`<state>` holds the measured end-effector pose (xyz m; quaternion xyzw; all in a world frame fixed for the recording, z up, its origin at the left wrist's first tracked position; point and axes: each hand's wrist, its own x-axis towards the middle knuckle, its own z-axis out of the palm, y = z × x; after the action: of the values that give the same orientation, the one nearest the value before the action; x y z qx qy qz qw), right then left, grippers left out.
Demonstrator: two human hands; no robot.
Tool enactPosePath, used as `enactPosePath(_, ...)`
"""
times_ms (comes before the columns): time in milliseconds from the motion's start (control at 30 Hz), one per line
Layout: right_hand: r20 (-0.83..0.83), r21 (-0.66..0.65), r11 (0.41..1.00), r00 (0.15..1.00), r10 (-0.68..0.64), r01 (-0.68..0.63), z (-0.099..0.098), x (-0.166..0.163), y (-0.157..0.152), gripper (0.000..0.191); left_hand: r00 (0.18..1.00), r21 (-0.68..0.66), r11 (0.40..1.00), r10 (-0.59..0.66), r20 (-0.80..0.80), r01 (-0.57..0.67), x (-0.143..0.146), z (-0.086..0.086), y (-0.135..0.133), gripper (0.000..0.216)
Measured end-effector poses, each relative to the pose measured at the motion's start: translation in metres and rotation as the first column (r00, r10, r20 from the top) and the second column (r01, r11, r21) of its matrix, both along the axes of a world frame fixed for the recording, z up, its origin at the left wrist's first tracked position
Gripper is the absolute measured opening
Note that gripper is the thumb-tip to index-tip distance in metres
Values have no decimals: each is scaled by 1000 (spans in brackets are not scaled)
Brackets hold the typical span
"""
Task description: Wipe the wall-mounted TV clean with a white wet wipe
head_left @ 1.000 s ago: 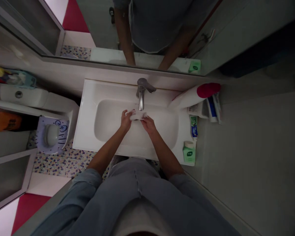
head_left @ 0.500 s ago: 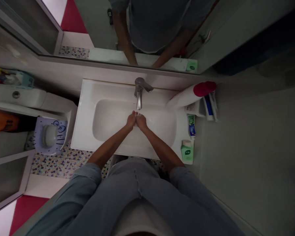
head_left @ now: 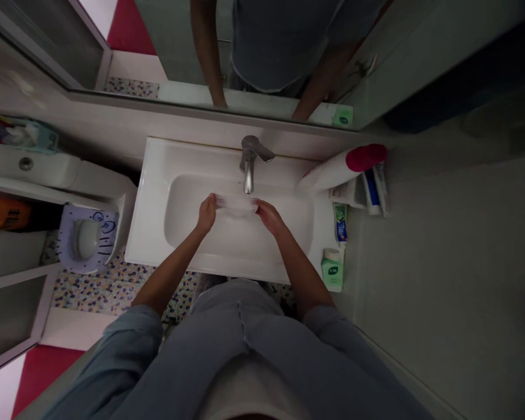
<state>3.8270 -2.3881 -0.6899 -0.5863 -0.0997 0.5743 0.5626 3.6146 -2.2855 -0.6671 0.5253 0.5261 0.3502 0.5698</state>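
A thin white cloth (head_left: 237,204), blurred by motion, is stretched between my two hands over the sink basin (head_left: 188,233). My left hand (head_left: 207,213) is closed on its left end, thumb upward. The other end is pinched between the fingers of my right hand (head_left: 269,216). The chrome faucet (head_left: 248,166) stands just behind the cloth, its spout pointing toward it. Whether water runs from the spout I cannot tell.
On the sink's right ledge stand a white bottle with a red cap (head_left: 341,168), toothpaste tubes (head_left: 340,223) and a green-labelled container (head_left: 332,269). A mirror (head_left: 271,70) hangs behind. The toilet (head_left: 107,181) is at left, with a purple seat (head_left: 67,239).
My hands were together below the spout, and have moved apart to left and right. The white cloth, bunched and mostly hidden in them before, is now spread between them.
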Motion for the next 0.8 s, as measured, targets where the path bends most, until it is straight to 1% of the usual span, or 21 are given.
enactPosePath(100,31,37,999,999,-33,32,-1,1,1,18,999,-26,999,44,28,-44,-1,-3,-3,48)
enactPosePath(167,55,56,997,997,-54,51,0,1,2,17,997,-71,996,56,50,-53,-2,-4,-4,48)
enactPosePath(233,68,68,996,996,-62,58,2,2,1,17,995,-151,988,30,91,-16,-4,-4,-4,47)
enactPosePath(300,68,71,996,996,-55,50,6,3,0,18,989,-231,972,-10,148,44,-7,-2,-6,51)
enactPosePath(367,59,70,997,998,-38,33,10,4,-2,20,979,-272,958,-35,200,89,-11,0,-9,56)
enactPosePath(433,48,69,998,999,-12,8,13,3,-3,21,965,-298,948,-28,262,108,-12,1,-14,56)
enactPosePath(500,34,68,997,999,31,-33,15,-2,-3,24,933,-354,923,-12,359,148,-8,0,-19,55)
enactPosePath(567,15,62,993,995,96,-97,15,-12,1,28,896,-430,871,-24,443,236,2,0,-24,54)
enactPosePath(633,1,51,985,987,163,-163,13,-24,6,32,892,-471,820,-102,441,326,16,1,-26,50)
enactPosePath(667,-1,45,982,983,182,-182,12,-29,8,34,905,-460,819,-156,397,343,23,3,-26,46)
enactPosePath(700,-1,39,981,982,190,-190,11,-34,10,35,923,-425,841,-202,329,335,29,4,-25,40)
enactPosePath(733,0,33,982,983,186,-186,10,-37,12,34,942,-363,880,-226,248,307,34,6,-23,35)
enactPosePath(767,0,29,985,985,173,-172,9,-39,13,32,959,-283,922,-222,175,265,37,7,-22,30)
enactPosePath(800,-5,26,988,988,154,-154,8,-40,14,30,974,-221,952,-187,129,212,39,7,-20,29)
